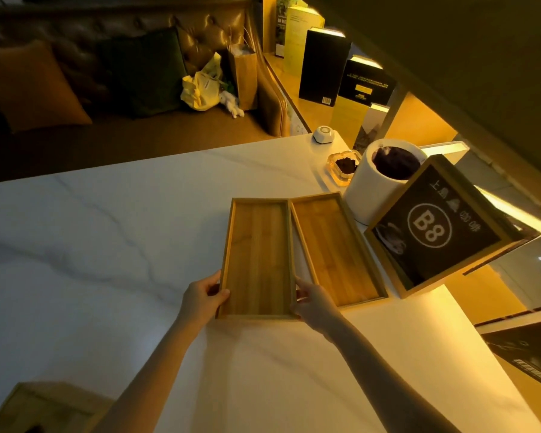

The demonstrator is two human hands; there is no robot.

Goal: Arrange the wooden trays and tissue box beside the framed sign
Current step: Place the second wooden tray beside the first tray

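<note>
Two long, shallow wooden trays lie side by side on the white marble table (pixel 107 245). My left hand (pixel 202 300) grips the near left corner of the left tray (pixel 258 260), and my right hand (pixel 314 303) holds its near right corner. The right tray (pixel 336 250) lies empty between it and the wood-framed black sign marked B8 (pixel 434 226), which stands tilted at the table's right edge. A wooden tissue box (pixel 41 407) sits at the bottom left corner, partly cut off by the view.
A white cylindrical bin (pixel 375 189), a glass ashtray (pixel 344 167) and a small white puck (pixel 324 134) stand behind the sign. Books line a lit shelf at the right. A brown sofa with cushions and bags runs along the far side.
</note>
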